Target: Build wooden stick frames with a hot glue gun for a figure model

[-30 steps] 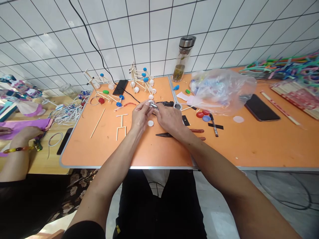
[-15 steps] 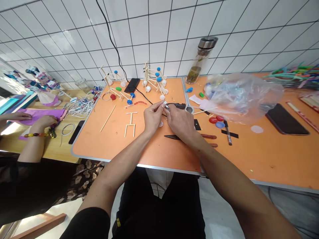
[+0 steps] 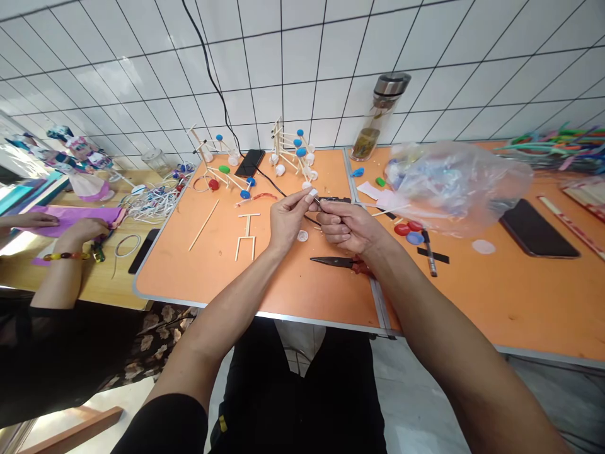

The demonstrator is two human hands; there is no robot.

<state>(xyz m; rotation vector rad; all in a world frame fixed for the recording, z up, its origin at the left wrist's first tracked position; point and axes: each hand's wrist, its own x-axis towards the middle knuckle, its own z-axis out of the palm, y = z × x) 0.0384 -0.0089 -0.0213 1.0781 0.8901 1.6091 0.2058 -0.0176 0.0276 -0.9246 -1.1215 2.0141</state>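
Over the middle of the orange table, my left hand (image 3: 287, 222) pinches a small white piece (image 3: 313, 192) that looks like a bottle cap. My right hand (image 3: 347, 228) is closed right beside it, thumb against forefinger, on a thin little thing I cannot make out, which meets the white piece. Below the hands lie pliers (image 3: 331, 261) with red handles, partly covered by my right wrist, and a small clear disc (image 3: 302, 236). Left of my left hand lies a flat frame of wooden sticks (image 3: 246, 237). Just behind my right hand is a dark tool (image 3: 336, 200), mostly hidden.
Two stick models with coloured caps, one on the left (image 3: 224, 170) and one at centre (image 3: 299, 144), stand near the wall. Rightward are a glass bottle (image 3: 371, 135), a plastic bag (image 3: 454, 183) and a phone (image 3: 539, 228). Another person's hands (image 3: 87, 232) work at far left.
My right hand has turned, showing its curled fingers, and its wrist has shifted, uncovering more of the pliers. My left hand stays at nearly the same spot with the white piece.
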